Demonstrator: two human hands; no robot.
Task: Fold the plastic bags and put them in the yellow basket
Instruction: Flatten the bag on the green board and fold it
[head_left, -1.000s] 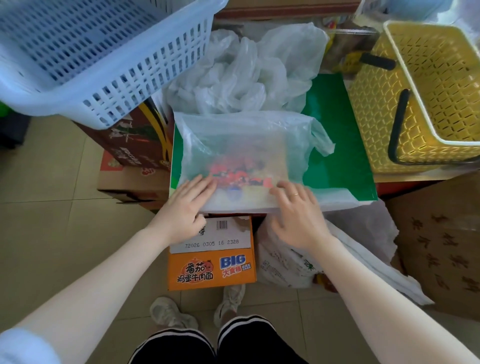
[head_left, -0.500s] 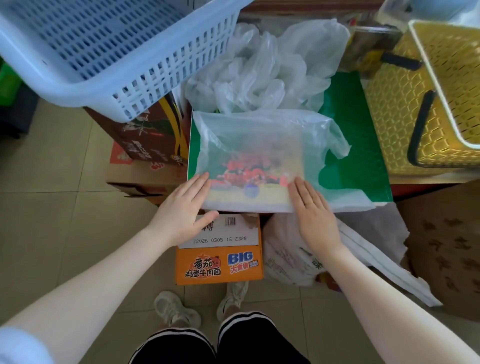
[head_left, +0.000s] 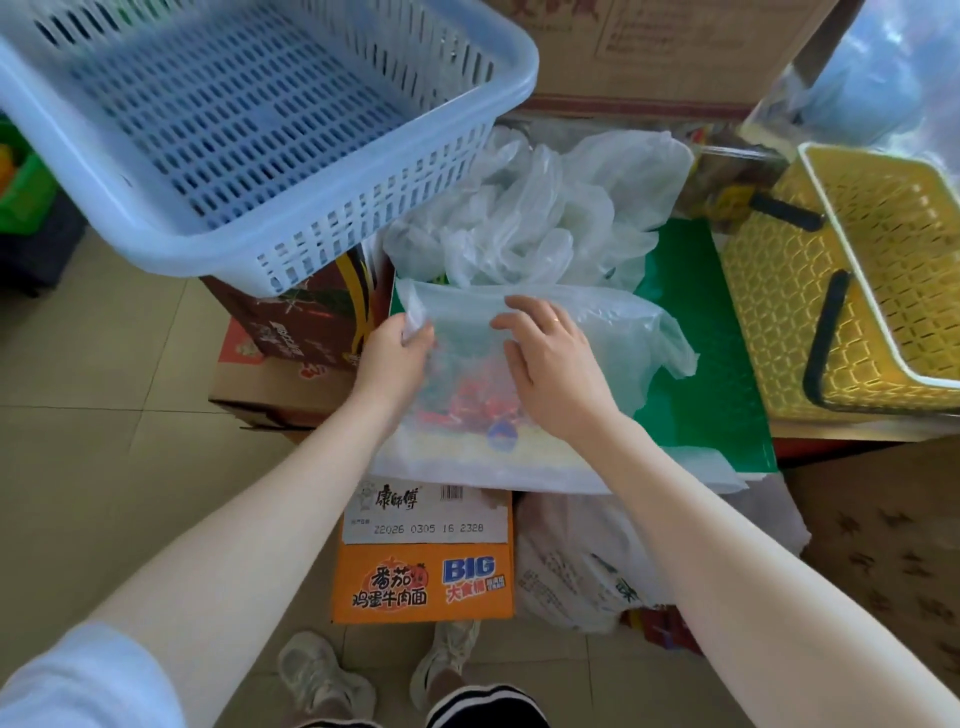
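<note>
A translucent plastic bag (head_left: 613, 332) with a red print lies flat on a green board (head_left: 706, 364). My left hand (head_left: 390, 358) pinches the bag's left edge near the far corner, which is lifted slightly. My right hand (head_left: 550, 364) rests flat on the bag's middle, fingers spread. Behind the flat bag sits a crumpled heap of clear plastic bags (head_left: 540, 218). The yellow basket (head_left: 779, 291) with black handles stands to the right, and no bags show inside it.
A pale blue slotted basket (head_left: 249, 130) sits on boxes at the upper left. An orange noodle carton (head_left: 423, 571) and a white printed sack (head_left: 576, 566) lie below the board. Cardboard boxes stand behind and to the right. My feet are on the tiled floor.
Both hands moved from the bag's near edge up onto it. My left hand took hold of the left edge; my right hand slid onto the middle.
</note>
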